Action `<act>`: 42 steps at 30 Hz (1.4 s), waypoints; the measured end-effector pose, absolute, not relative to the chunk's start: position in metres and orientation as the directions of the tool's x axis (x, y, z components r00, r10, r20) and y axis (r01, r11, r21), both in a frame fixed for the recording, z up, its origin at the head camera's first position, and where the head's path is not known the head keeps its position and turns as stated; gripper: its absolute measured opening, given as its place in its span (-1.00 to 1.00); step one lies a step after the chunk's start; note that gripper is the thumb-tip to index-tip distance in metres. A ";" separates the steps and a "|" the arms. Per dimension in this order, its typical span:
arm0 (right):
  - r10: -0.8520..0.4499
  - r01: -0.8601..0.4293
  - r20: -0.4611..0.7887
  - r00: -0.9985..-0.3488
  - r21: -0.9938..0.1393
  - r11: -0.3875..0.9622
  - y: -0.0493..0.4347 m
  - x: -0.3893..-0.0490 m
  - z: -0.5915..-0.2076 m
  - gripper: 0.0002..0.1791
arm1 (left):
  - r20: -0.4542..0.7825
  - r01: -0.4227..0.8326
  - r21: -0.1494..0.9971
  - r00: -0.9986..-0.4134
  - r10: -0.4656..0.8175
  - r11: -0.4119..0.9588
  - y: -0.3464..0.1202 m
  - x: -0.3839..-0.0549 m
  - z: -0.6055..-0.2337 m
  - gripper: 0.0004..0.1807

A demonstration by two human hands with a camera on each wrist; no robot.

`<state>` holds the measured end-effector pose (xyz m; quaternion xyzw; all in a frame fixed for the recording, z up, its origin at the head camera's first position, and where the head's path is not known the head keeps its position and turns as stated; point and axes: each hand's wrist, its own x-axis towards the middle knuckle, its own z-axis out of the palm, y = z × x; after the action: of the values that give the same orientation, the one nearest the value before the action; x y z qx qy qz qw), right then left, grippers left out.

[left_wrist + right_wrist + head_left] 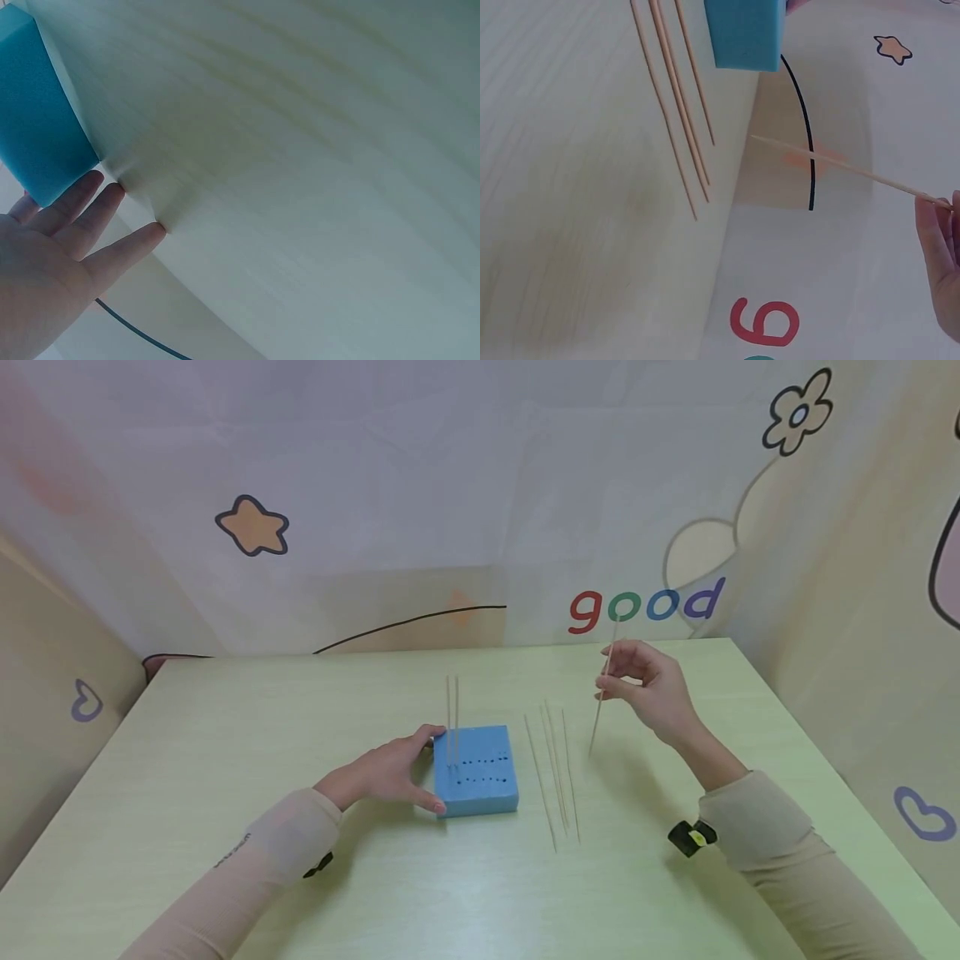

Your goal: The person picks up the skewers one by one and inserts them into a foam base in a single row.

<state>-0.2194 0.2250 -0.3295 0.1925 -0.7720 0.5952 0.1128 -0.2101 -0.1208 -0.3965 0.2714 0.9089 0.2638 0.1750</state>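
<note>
A blue foam block (480, 795) with rows of small holes in its top lies on the table. Two thin wooden sticks (457, 710) stand upright near its left edge. My left hand (382, 770) holds the block at its left side, thumb at the front corner and index finger at the back corner. In the left wrist view, the other fingers (124, 250) are spread, their tips by the tabletop. To the right, my right hand (645, 685) pinches another wooden stick (597, 727), tilted, above the table. In the right wrist view this stick (840, 166) points toward the block.
Several loose wooden sticks (542, 785) lie side by side on the pale table (300, 710), between the block and my right hand. Behind the table hangs a printed cloth (420, 510) with a star and the word "good".
</note>
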 end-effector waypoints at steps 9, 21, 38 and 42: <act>-0.152 -0.529 0.507 -0.848 -0.825 0.197 0.213 -0.206 -0.312 -0.77 | -0.167 0.403 0.577 -0.793 0.586 0.710 -0.121 -0.209 -0.395 0.20; -0.174 -0.598 0.578 -0.797 -0.797 0.089 0.192 -0.196 -0.301 -0.77 | -0.168 0.406 0.568 -0.794 0.584 0.716 -0.121 -0.210 -0.396 0.20; -0.235 -0.597 0.582 -0.779 -0.802 -0.008 0.154 -0.194 -0.306 -0.80 | -0.164 0.410 0.572 -0.791 0.589 0.710 -0.121 -0.209 -0.396 0.18; -0.255 -0.606 0.588 -0.767 -0.795 -0.011 0.145 -0.196 -0.309 -0.80 | -0.165 0.413 0.568 -0.791 0.590 0.712 -0.121 -0.209 -0.396 0.18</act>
<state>-0.1959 0.1451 -0.3094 0.3121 -0.6896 0.6389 0.1373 -0.2093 -0.1208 -0.3956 0.2755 0.9095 0.2611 0.1696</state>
